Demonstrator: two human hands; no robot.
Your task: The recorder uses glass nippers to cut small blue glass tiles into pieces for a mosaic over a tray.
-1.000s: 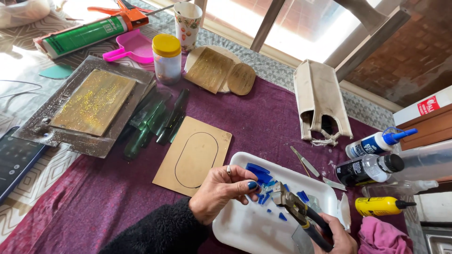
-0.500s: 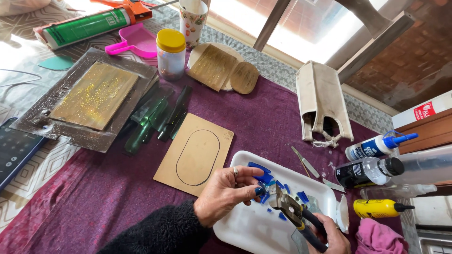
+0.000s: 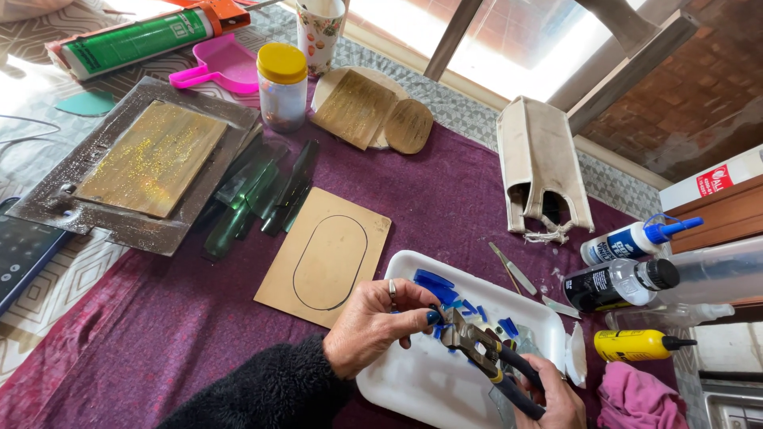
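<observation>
My left hand (image 3: 380, 322) hovers over the white tray (image 3: 429, 381), fingertips pinched on a small blue glass piece (image 3: 435, 318) at the jaws of the pliers. My right hand (image 3: 556, 397), at the bottom edge, grips the dark handles of the metal pliers (image 3: 481, 349), whose jaws meet the blue piece. Several blue glass shards (image 3: 439, 287) lie in the tray behind the pliers. A brown board with a drawn oval (image 3: 326, 254) lies flat just left of the tray on the purple cloth (image 3: 159, 342).
Green glass strips (image 3: 254, 195) lie beside a glittered gold panel on a dark tray (image 3: 143, 163). A yellow-lidded jar (image 3: 282, 87), pink scoop (image 3: 218, 63), green tube (image 3: 131, 36), wooden shapes (image 3: 373, 107), canvas pouch (image 3: 544, 163), glue bottles (image 3: 628, 262), yellow bottle (image 3: 640, 344), pink rag (image 3: 636, 401).
The left hand shifted right across the tray and closed its fingertips on a blue piece at the plier jaws. The pliers rose slightly toward it.
</observation>
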